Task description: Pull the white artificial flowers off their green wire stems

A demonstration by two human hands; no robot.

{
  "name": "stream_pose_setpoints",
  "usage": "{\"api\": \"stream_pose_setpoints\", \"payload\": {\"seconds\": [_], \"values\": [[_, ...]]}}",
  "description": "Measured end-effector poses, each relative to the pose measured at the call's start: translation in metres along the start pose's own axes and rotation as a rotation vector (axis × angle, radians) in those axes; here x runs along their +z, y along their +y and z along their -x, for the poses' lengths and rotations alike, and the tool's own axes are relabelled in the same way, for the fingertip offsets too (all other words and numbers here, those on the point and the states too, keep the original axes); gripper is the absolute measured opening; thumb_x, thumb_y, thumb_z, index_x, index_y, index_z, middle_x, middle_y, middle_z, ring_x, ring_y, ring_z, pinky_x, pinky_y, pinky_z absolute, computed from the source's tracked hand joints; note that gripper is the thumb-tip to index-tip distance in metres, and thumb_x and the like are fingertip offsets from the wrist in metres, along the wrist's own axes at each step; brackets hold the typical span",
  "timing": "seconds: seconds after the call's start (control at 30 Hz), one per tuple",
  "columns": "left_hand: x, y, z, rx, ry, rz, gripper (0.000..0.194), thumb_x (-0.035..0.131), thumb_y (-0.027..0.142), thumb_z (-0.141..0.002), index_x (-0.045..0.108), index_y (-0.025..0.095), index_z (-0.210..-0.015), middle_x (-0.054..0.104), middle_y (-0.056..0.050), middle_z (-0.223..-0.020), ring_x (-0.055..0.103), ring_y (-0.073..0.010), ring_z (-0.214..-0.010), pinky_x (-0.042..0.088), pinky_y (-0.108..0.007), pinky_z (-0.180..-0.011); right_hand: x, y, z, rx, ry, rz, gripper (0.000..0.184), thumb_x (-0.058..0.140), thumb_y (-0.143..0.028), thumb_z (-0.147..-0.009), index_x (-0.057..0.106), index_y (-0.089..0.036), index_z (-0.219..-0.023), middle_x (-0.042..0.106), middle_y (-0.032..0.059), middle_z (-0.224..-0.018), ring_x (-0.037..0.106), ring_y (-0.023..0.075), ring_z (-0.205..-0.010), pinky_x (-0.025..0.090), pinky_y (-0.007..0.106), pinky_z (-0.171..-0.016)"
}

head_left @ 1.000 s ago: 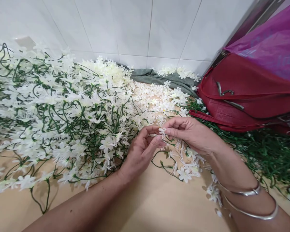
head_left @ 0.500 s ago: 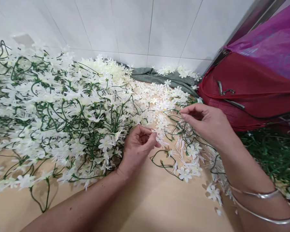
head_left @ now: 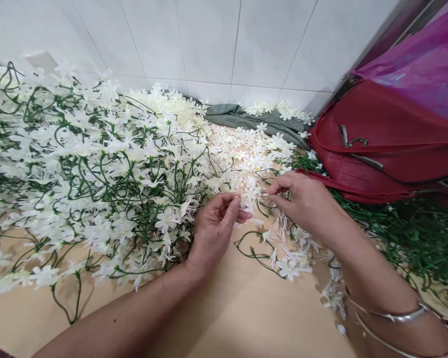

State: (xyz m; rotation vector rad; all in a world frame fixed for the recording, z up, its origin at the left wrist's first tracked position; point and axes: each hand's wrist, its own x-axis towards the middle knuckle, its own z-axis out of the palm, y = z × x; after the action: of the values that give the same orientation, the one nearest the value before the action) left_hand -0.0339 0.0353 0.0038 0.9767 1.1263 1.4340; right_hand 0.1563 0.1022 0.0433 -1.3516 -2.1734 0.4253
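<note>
My left hand (head_left: 218, 223) is closed in a pinch beside the big heap of white artificial flowers (head_left: 115, 164). What lies between its thumb and forefinger is too small to make out. A short way to the right, my right hand (head_left: 293, 196) also pinches, thumb against fingers, pointing toward the left one; whatever it holds is hidden or tiny. Beneath and between the hands lie loose white petals (head_left: 252, 186) and pale stamen strands (head_left: 281, 223). Nearer me, a curled green stem (head_left: 252, 254) rests on the table by a white flower (head_left: 288, 268).
A red bag (head_left: 392, 139) stands at the right, with a purple plastic bag (head_left: 429, 64) behind it. Green artificial stems (head_left: 414, 238) are piled below the red bag. Grey-green cloth (head_left: 239, 115) runs along the tiled wall (head_left: 209, 44). The wooden table (head_left: 224, 308) extends toward me.
My right hand has moved left and slightly down, closer to my left hand. The left hand's pinch has tightened a little, its place nearly the same. The view has shifted slightly.
</note>
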Motion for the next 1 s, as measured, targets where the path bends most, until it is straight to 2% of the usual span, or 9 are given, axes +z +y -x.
{"api": "stream_pose_setpoints", "payload": {"seconds": [0.13,0.27,0.37,0.47,0.57,0.63,0.77,0.9,1.0], "values": [[0.001,0.000,0.000,-0.014,0.008,0.012,0.024,0.072,0.040,-0.092,0.069,0.016,-0.097,0.078,-0.002,-0.075,0.078,-0.0166,-0.073,0.061,-0.024,-0.072,-0.005,-0.006,0.000,0.087,0.115,-0.238,0.005,0.068,-0.022,-0.086,0.070,-0.021,-0.082,0.071,0.0049,-0.081,0.061,0.0197,-0.072,0.044,0.033,-0.068],[0.002,0.002,0.001,-0.008,0.008,-0.012,0.022,0.070,0.038,-0.095,0.068,0.017,-0.095,0.078,-0.001,-0.075,0.078,-0.0160,-0.073,0.060,-0.024,-0.074,0.000,-0.018,-0.001,0.192,0.053,-0.638,0.021,0.082,-0.038,-0.080,0.072,-0.020,-0.085,0.072,0.0038,-0.081,0.064,0.0183,-0.073,0.050,0.031,-0.069],[0.002,0.004,0.001,-0.006,0.021,-0.012,0.021,0.069,0.037,-0.095,0.067,0.016,-0.093,0.077,-0.001,-0.073,0.077,-0.0155,-0.072,0.060,-0.023,-0.072,0.003,-0.028,-0.001,0.195,0.020,-0.777,0.022,0.087,-0.037,-0.076,0.074,-0.020,-0.083,0.074,0.0035,-0.083,0.066,0.0174,-0.075,0.052,0.030,-0.070],[0.001,0.004,0.000,-0.010,0.029,0.002,0.020,0.070,0.036,-0.094,0.067,0.016,-0.093,0.076,-0.001,-0.072,0.076,-0.0151,-0.071,0.060,-0.023,-0.072,0.004,-0.037,0.000,0.130,0.021,-0.774,0.013,0.084,-0.029,-0.077,0.074,-0.021,-0.079,0.073,0.0016,-0.078,0.063,0.0154,-0.071,0.050,0.028,-0.066],[0.001,0.004,0.000,0.005,0.026,0.023,0.021,0.071,0.037,-0.093,0.068,0.016,-0.093,0.076,-0.001,-0.074,0.075,-0.0140,-0.069,0.060,-0.022,-0.070,0.005,-0.042,0.003,0.029,-0.016,-0.673,0.006,0.080,-0.021,-0.081,0.074,-0.021,-0.078,0.070,0.0006,-0.074,0.061,0.0150,-0.067,0.048,0.028,-0.063],[0.001,0.004,-0.001,0.025,0.019,0.042,0.021,0.071,0.037,-0.093,0.069,0.015,-0.092,0.076,-0.001,-0.075,0.074,-0.0129,-0.067,0.060,-0.022,-0.069,0.008,-0.043,0.004,-0.058,-0.016,-0.572,0.007,0.076,-0.017,-0.083,0.074,-0.022,-0.078,0.070,0.0010,-0.076,0.062,0.0156,-0.070,0.047,0.029,-0.064],[0.000,0.003,-0.002,0.027,-0.004,0.070,0.023,0.072,0.038,-0.092,0.068,0.015,-0.091,0.076,0.000,-0.074,0.075,-0.0134,-0.067,0.061,-0.023,-0.070,0.015,-0.037,0.004,-0.210,0.068,-0.401,0.014,0.072,-0.011,-0.086,0.075,-0.023,-0.080,0.067,0.0013,-0.083,0.062,0.0166,-0.078,0.047,0.030,-0.070],[0.000,0.002,-0.003,0.006,-0.012,0.080,0.023,0.074,0.038,-0.092,0.069,0.015,-0.094,0.078,-0.001,-0.076,0.078,-0.0147,-0.070,0.062,-0.024,-0.072,0.021,-0.031,0.001,-0.234,0.142,-0.344,0.016,0.071,-0.008,-0.085,0.072,-0.022,-0.078,0.066,0.0009,-0.082,0.062,0.0172,-0.079,0.048,0.031,-0.074],[-0.001,0.001,-0.003,0.005,0.003,0.087,0.023,0.075,0.037,-0.091,0.070,0.016,-0.096,0.078,-0.001,-0.077,0.078,-0.0154,-0.072,0.063,-0.024,-0.073,0.025,-0.030,0.001,-0.169,0.171,-0.348,0.014,0.073,-0.011,-0.085,0.070,-0.022,-0.076,0.068,0.0012,-0.080,0.062,0.0178,-0.078,0.046,0.032,-0.072]]}}
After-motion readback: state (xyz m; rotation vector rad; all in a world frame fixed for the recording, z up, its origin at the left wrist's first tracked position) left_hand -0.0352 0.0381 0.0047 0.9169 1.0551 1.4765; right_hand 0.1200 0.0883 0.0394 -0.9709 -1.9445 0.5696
